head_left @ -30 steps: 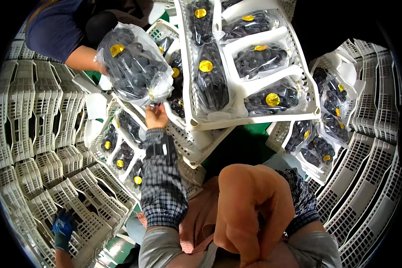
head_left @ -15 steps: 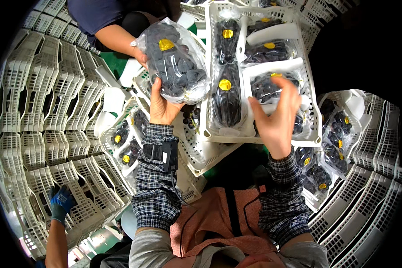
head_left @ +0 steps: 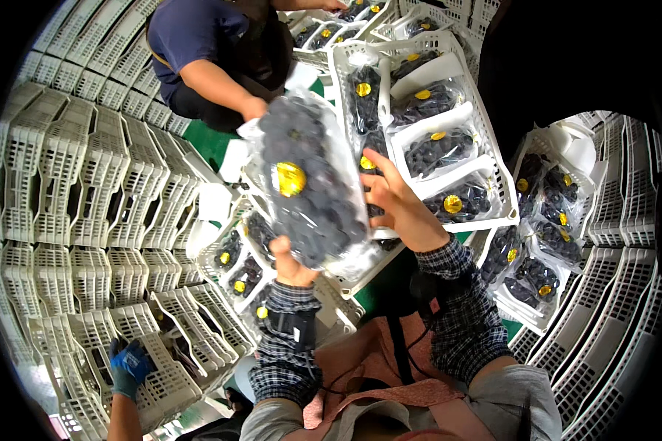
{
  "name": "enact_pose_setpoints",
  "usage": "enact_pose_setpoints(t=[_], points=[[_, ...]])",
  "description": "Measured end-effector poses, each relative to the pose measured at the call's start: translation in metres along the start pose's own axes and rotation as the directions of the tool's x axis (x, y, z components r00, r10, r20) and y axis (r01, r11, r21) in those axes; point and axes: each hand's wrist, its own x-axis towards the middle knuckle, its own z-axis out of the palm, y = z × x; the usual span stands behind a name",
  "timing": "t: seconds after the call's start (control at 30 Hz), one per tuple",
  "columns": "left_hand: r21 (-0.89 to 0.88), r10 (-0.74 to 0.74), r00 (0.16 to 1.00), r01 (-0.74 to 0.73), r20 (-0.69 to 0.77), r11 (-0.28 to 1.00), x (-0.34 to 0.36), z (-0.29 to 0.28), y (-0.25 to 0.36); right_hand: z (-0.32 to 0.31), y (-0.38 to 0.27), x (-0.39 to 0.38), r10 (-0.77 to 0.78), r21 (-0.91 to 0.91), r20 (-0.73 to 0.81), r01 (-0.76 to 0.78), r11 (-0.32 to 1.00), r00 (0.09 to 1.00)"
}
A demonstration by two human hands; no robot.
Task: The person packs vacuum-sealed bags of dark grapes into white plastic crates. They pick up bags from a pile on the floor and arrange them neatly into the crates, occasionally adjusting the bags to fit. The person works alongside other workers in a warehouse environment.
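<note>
My left hand (head_left: pixel 293 266) grips the lower end of a clear bag of dark grapes (head_left: pixel 309 213), its thumb over the front. A round yellow sticker marks the bag, which is held up at a tilt. Against the bag's right edge my right hand (head_left: pixel 401 206) has its fingers spread; whether they press on it I cannot tell. Beyond and to the right is a white plastic crate (head_left: pixel 509 198) of bagged grapes in white foam sleeves. Another person's hand (head_left: pixel 254 109) is close to the bag's upper left corner; its fingertips are hidden.
Smaller crates of bagged grapes lie left (head_left: pixel 207 273) and right (head_left: pixel 546 317). Stacked crates (head_left: pixel 73 169) line the left side, with more on the right (head_left: pixel 588 353). A blue-gloved hand (head_left: pixel 130 364) rests on a crate at lower left. At the far side stands another crate of grapes (head_left: pixel 324 33).
The bag has come nearer and lower, and its sticker faces me more. My right hand has moved left from over the crate to the bag's side. The scene has shifted with my head.
</note>
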Motion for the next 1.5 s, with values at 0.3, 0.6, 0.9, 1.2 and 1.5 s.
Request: enact_pose_setpoints(t=[0.3, 0.6, 0.9, 1.2, 1.5], points=[[0.244, -0.068, 0.986, 0.103, -0.150, 0.964, 0.016, 0.008, -0.041, 0.023, -0.020, -0.054, -0.371, -0.066, -0.074, 0.367, 0.928, 0.926], [0.283, -0.094, 0.986, 0.131, -0.140, 0.950, 0.023, 0.019, -0.054, 0.033, -0.030, -0.080, -0.614, -0.439, -0.048, 0.536, 0.721, 0.788], [0.304, -0.104, 0.984, 0.144, -0.144, 0.942, 0.014, 0.025, -0.056, 0.045, -0.032, -0.089, -0.606, -0.389, -0.134, 0.521, 0.760, 0.784], [0.333, -0.123, 0.982, 0.164, -0.143, 0.929, 0.008, 0.024, -0.057, 0.051, -0.032, -0.094, -0.594, -0.447, -0.127, 0.489, 0.749, 0.794], [0.451, -0.095, 0.984, 0.154, -0.151, 0.879, 0.003, 0.037, -0.024, 0.047, -0.028, -0.084, -0.461, -0.028, -0.170, 0.464, 0.886, 0.871]])
